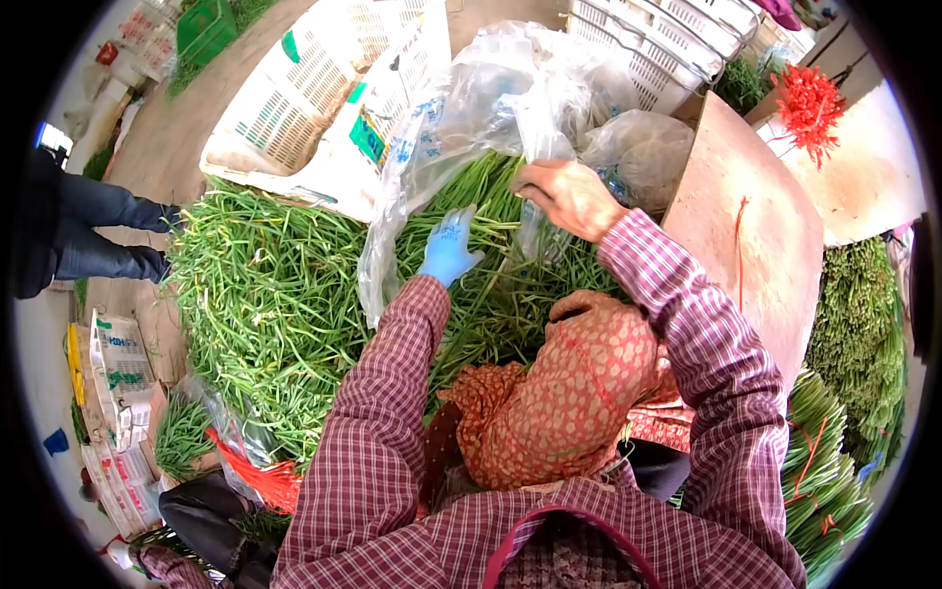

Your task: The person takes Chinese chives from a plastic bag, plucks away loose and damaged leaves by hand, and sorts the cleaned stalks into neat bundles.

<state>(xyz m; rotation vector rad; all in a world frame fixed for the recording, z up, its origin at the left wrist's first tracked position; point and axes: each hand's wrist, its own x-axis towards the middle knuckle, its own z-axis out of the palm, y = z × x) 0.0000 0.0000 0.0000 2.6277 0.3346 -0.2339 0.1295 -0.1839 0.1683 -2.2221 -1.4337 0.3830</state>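
Note:
My left hand [449, 247], in a blue glove, lies on long green stalks [481, 191] that look like garlic scapes, its fingers stretched out. The stalks run into the mouth of a large clear plastic bag [481, 83]. My right hand [569, 196], bare, is closed on the bag's right edge, with its fingertips beside the stalks. A big loose heap of the same stalks [275, 294] spreads left of the bag and under it. What lies deeper inside the bag is partly hidden by the plastic.
A white plastic crate [304, 108] stands behind the heap; more crates [657, 49] are at the back. A tan board [751, 236] rises on the right, with tied bundles [819, 471] beside it. Red strings [260, 476] lie at lower left. A person's legs [108, 231] are at left.

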